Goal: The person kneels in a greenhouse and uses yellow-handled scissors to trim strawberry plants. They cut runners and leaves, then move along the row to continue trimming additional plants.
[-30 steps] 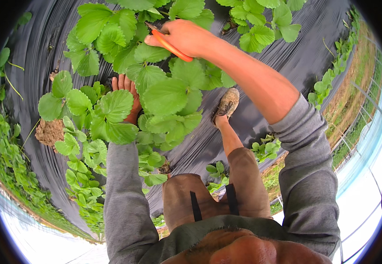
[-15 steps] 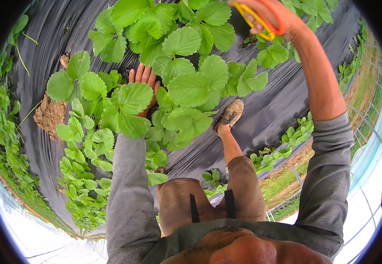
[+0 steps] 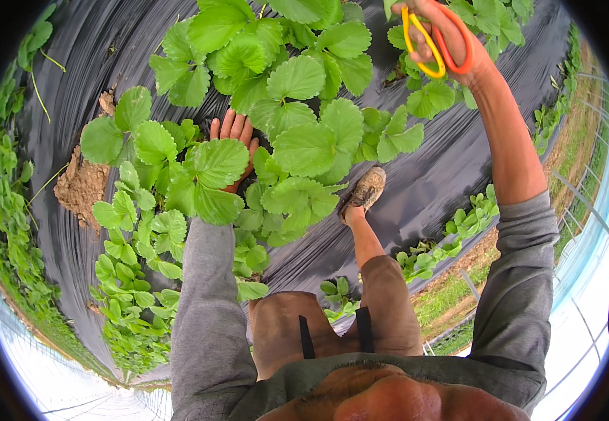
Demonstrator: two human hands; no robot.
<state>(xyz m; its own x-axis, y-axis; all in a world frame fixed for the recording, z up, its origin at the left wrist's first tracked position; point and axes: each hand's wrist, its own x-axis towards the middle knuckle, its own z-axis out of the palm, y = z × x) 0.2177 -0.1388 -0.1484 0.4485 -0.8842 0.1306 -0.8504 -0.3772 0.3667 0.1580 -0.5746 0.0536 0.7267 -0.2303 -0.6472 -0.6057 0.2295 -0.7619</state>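
My left hand [image 3: 234, 128] lies among the strawberry plants [image 3: 304, 149], its fingers stretched out on the black plastic film. Leaves cover most of the palm and wrist, and nothing shows in its fingers. At the upper right, my right hand [image 3: 453, 35] grips scissors by their yellow and orange handles [image 3: 431, 71]. The blades run past the top of the view, so whether they are apart cannot be seen. A small piece of green leaf [image 3: 389, 8] shows beside the fingers of this hand, though I cannot make out whether it is held.
Black plastic film [image 3: 452, 144] covers the bed around the plants. Clods of brown soil [image 3: 82, 186] lie on it at the left. My shoe [image 3: 366, 187] stands on the film near the middle. More leafy rows run along the left [image 3: 10, 231] and right [image 3: 469, 221].
My right hand has turned and shifted slightly, bringing more of the scissor handles into view. The left hand stays among the leaves, with the whole scene displaced a little.
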